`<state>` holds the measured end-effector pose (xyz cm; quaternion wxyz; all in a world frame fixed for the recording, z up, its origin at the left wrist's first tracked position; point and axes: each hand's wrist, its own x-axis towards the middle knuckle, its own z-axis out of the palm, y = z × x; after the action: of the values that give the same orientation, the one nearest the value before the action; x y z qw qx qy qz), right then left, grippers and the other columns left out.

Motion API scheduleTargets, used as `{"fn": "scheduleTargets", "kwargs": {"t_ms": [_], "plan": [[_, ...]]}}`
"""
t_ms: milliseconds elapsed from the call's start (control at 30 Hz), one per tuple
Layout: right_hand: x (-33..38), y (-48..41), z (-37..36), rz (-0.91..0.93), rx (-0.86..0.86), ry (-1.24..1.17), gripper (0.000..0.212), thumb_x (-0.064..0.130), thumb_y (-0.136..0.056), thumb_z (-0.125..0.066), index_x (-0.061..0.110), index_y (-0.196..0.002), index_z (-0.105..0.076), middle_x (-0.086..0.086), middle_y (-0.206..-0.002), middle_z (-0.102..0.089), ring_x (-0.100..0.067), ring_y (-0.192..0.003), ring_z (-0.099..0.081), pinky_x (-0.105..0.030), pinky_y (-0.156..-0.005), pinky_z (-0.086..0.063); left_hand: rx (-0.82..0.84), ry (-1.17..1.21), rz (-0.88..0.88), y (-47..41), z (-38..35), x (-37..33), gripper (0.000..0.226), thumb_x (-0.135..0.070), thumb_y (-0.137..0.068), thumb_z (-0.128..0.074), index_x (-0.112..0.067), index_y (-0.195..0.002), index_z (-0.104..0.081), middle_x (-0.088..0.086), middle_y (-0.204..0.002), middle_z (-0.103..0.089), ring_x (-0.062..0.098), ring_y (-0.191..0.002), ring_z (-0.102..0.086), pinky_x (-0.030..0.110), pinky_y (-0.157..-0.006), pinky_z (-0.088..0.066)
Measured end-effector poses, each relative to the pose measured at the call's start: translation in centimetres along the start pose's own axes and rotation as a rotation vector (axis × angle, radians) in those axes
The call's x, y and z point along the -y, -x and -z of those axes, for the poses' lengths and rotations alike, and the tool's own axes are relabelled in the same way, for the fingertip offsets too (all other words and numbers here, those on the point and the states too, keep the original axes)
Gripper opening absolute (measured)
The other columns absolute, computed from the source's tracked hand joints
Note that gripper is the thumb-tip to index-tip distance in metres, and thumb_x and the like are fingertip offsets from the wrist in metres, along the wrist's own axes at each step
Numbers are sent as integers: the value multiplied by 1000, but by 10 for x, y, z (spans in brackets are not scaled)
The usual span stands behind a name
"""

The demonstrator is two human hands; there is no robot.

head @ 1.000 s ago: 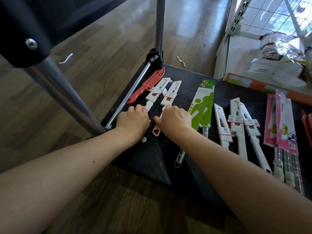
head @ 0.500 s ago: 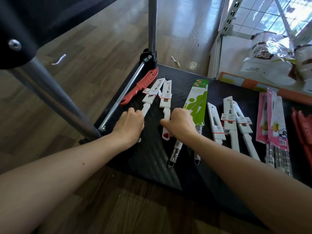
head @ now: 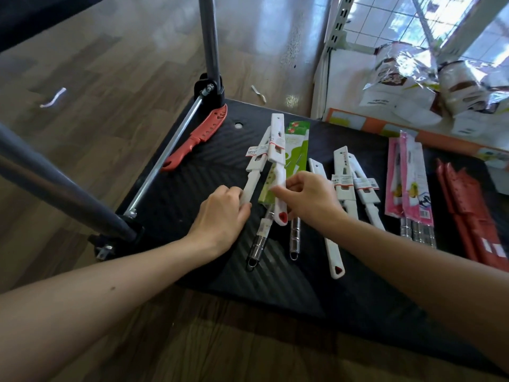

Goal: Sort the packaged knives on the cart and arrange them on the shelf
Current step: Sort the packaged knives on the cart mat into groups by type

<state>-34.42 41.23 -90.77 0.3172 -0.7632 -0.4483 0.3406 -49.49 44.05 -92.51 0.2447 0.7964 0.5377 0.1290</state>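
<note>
Head view: I see my right hand (head: 311,199) pinching a white knife (head: 278,158) near its red-tipped handle end, the sheath angled across the green packs (head: 300,155). My left hand (head: 220,216) curls round the handle of a second white knife (head: 252,183) just beside it. Both knives are low over the black cart (head: 220,161), and my forearms reach in from the near edge.

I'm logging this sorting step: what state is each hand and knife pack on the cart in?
left grip: holds left white knife by its handle
right grip: pinches second white knife, which is sheathed and crosses the green packs
green packs: flat, partly covered
red knife: lying flat, untouched
pink packs: flat, overlapping, untouched
</note>
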Motion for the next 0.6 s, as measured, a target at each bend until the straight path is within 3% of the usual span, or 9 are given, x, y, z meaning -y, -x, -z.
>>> {"fn": "scheduleTargets", "kwargs": {"t_ms": [100,200,333,467,600], "plan": [[-11,9,13,-20,15,-35,18,25,-84,-67,10,-91,-61,-5,-81,-67,-11,-57,-63,-25,-57,-58,-22,64,-23,1,-8,-11,31,-27,-94,-48,-7,-113,-60,12,-105,-59,27,-99,-57,32,-85,-41],[-20,17,22,-38,36,-96,12,23,-84,-67,14,-85,-58,0,-75,-64,-2,-46,-62,-16,-45,-52,-44,124,-48,4,-15,-21,32,-27,-93,-49,-7,-116,-60,10,-104,-60,25,-97,-58,30,-84,-43],[-29,28,37,-37,24,-129,11,21,-85,-66,18,-82,-56,2,-72,-61,3,-44,-59,-14,-45,-51,-54,171,-95,5,-19,-37,33,-25,-93,-51,-6,-118,-59,12,-107,-61,24,-97,-59,32,-87,-45],[-40,40,53,-61,-25,-127,13,23,-85,-67,17,-80,-56,1,-70,-62,-2,-41,-59,-16,-42,-50,-61,229,-133,3,-24,-54,29,-25,-92,-52,-5,-111,-61,10,-103,-63,18,-86,-57,22,-76,-40],[-52,53,71,-110,-93,-151,13,22,-84,-67,14,-83,-56,1,-70,-61,-1,-37,-56,-14,-38,-46,-30,295,-177,5,-31,-75,33,-24,-92,-54,-5,-117,-60,8,-108,-64,12,-87,-53,11,-70,-32]]}}
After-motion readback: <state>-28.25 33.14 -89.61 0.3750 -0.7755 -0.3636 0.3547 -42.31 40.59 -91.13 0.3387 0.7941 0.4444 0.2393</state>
